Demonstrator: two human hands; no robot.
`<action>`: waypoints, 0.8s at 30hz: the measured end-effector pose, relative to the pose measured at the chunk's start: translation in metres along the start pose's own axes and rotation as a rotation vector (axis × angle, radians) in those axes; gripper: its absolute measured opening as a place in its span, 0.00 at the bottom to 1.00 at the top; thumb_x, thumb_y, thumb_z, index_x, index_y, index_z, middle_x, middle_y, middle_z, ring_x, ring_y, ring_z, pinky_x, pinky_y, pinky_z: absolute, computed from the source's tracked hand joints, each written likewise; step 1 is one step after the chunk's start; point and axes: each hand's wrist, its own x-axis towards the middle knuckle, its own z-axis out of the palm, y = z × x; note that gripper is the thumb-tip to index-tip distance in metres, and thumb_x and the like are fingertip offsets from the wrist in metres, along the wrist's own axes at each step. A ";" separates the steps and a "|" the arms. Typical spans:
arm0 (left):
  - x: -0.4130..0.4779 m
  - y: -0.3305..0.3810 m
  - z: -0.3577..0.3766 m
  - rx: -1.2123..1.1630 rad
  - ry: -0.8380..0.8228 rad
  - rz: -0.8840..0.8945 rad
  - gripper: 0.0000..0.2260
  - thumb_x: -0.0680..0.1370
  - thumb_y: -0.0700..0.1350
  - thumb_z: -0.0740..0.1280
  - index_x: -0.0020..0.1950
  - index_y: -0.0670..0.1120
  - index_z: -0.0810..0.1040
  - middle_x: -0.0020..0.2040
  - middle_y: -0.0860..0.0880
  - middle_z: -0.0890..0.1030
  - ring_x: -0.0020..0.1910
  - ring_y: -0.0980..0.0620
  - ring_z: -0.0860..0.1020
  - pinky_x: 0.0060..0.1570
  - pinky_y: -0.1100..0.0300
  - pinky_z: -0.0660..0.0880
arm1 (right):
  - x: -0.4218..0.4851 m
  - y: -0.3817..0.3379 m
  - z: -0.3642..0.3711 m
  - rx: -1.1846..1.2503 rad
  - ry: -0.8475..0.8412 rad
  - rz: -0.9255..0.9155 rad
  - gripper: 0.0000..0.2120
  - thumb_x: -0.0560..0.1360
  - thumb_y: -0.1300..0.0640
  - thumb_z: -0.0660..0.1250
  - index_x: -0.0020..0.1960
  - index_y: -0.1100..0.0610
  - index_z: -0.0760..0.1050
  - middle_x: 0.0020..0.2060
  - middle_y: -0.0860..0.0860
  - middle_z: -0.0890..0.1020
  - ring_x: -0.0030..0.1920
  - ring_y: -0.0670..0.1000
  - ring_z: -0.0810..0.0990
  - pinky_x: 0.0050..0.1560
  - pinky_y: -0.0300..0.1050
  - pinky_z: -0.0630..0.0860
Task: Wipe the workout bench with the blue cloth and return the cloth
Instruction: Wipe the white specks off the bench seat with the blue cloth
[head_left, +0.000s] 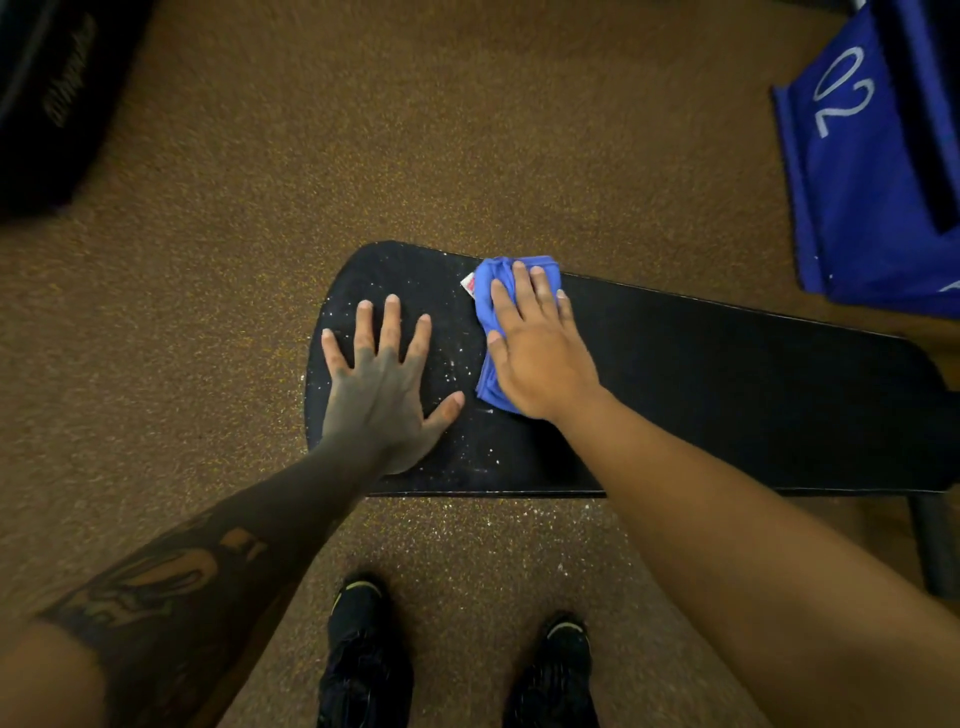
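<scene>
The black workout bench (727, 395) runs from the middle of the view to the right edge. Its left end is speckled with white dust. My right hand (540, 353) presses flat on the folded blue cloth (488, 296), which lies on the bench pad just right of the dusty patch; a small white tag sticks out at the cloth's top left. My left hand (384, 379) lies flat on the dusty left end of the pad with its fingers spread and nothing in it.
Brown speckled flooring surrounds the bench. A blue block marked "20" (862, 156) stands at the top right. A dark object (47, 104) fills the top left corner. My two black shoes (363, 654) stand below the bench. A bench leg (935, 545) shows at the right.
</scene>
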 end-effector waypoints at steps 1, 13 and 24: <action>0.000 0.000 0.001 -0.004 -0.002 0.000 0.41 0.74 0.72 0.46 0.80 0.50 0.40 0.81 0.42 0.39 0.79 0.38 0.38 0.73 0.29 0.46 | 0.002 0.003 -0.001 -0.004 -0.003 0.013 0.28 0.83 0.49 0.49 0.80 0.55 0.49 0.80 0.55 0.46 0.80 0.56 0.42 0.78 0.59 0.44; 0.001 -0.002 0.006 0.007 0.003 0.002 0.37 0.77 0.69 0.43 0.80 0.50 0.40 0.81 0.42 0.40 0.79 0.37 0.39 0.74 0.30 0.46 | 0.018 -0.022 0.002 0.066 0.036 0.176 0.28 0.83 0.50 0.50 0.80 0.56 0.48 0.80 0.57 0.45 0.79 0.57 0.41 0.77 0.58 0.42; 0.001 -0.011 -0.001 -0.199 0.091 -0.131 0.37 0.78 0.67 0.52 0.80 0.51 0.43 0.81 0.43 0.41 0.80 0.41 0.41 0.73 0.33 0.44 | 0.018 -0.024 -0.007 0.083 0.062 -0.042 0.31 0.81 0.44 0.51 0.81 0.51 0.46 0.80 0.56 0.45 0.79 0.55 0.41 0.77 0.58 0.40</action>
